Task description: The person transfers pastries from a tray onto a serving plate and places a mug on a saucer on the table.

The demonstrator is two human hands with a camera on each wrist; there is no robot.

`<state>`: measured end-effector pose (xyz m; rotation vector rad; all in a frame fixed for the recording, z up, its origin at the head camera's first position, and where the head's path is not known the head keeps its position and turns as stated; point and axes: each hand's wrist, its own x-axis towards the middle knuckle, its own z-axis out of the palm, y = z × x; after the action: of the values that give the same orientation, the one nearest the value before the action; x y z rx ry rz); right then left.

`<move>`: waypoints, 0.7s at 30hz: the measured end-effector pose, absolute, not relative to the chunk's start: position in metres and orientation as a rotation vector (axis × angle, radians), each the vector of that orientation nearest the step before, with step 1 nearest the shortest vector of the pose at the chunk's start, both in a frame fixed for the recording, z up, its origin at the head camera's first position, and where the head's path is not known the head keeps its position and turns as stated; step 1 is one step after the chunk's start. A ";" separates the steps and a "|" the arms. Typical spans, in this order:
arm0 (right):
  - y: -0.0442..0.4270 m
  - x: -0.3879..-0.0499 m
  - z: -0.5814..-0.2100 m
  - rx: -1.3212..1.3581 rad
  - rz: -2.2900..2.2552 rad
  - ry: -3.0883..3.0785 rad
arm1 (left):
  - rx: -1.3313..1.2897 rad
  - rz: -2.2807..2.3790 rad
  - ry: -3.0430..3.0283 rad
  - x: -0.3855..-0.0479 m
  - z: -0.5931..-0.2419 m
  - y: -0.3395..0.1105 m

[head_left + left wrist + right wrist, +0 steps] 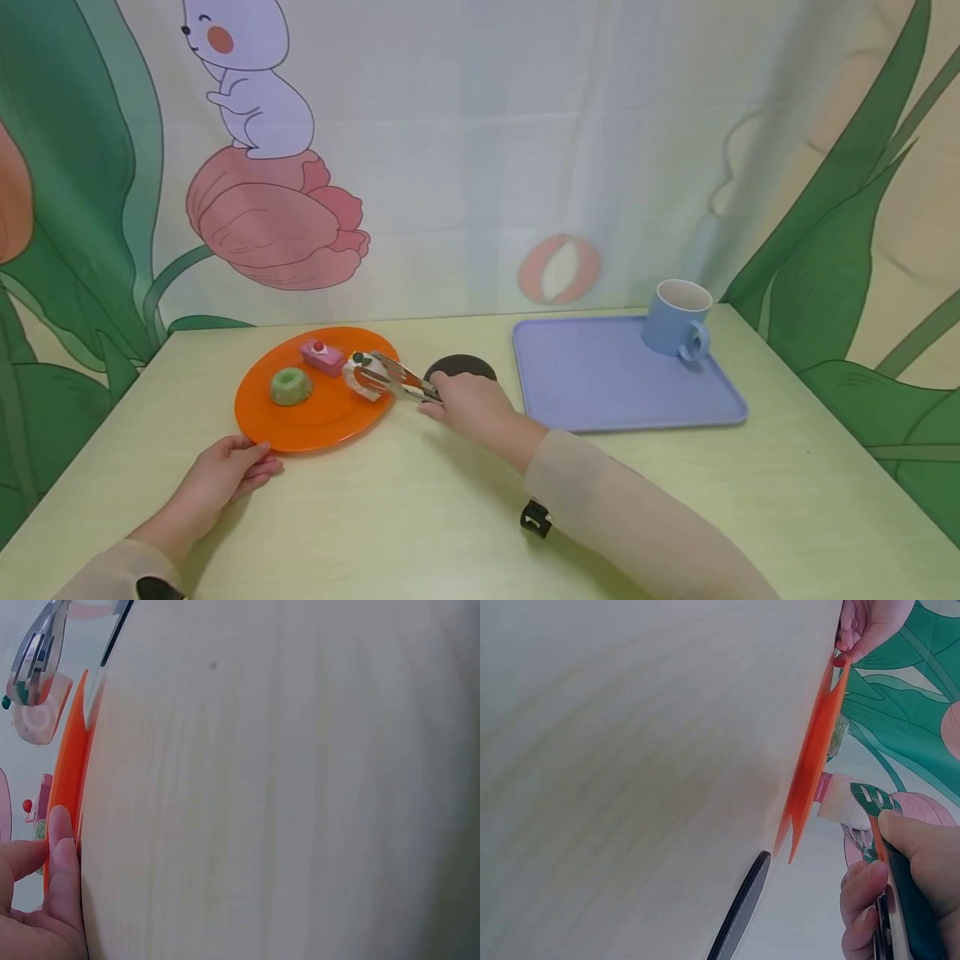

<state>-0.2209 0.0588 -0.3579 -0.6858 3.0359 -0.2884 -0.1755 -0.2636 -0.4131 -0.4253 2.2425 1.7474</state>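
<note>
My left hand (221, 475) pinches the near-left rim of an orange plate (322, 429), thumb on top and fingers underneath. My right hand (476, 408) grips metal serving tongs (408, 385); dark green shows along them in the right wrist view. Between the tongs' ends is a small white toy cake (837, 799), with a dark green bit on top in the head view. It appears over the plate's right side; whether it touches the plate is unclear. On the plate sit a pink toy cake (321, 357) with a red berry and a green ring-shaped cake (290, 387).
A dark round flat piece (461, 364) lies partly hidden behind my right hand. Further right is a lavender tray (622, 400) with a blue mug (667, 321) at its back right corner. A printed curtain (465, 167) hangs behind the pale table (360, 533).
</note>
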 end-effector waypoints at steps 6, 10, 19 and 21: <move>0.052 -0.224 -0.360 -0.705 -0.286 3.035 | -0.431 1.743 2.242 -0.176 -0.411 -0.263; 0.047 -0.226 -0.362 -0.705 -0.252 3.025 | -0.449 1.730 2.242 -0.176 -0.411 -0.263; 0.038 -0.229 -0.366 -0.698 -0.251 3.015 | -0.450 1.726 2.241 -0.176 -0.413 -0.265; 0.037 -0.229 -0.366 -0.697 -0.256 3.016 | -0.440 1.731 2.238 -0.177 -0.414 -0.265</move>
<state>-0.2292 0.0367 -0.3664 -0.6968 3.0157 -0.2557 -0.1767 -0.2651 -0.4138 -0.4395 2.2383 1.7309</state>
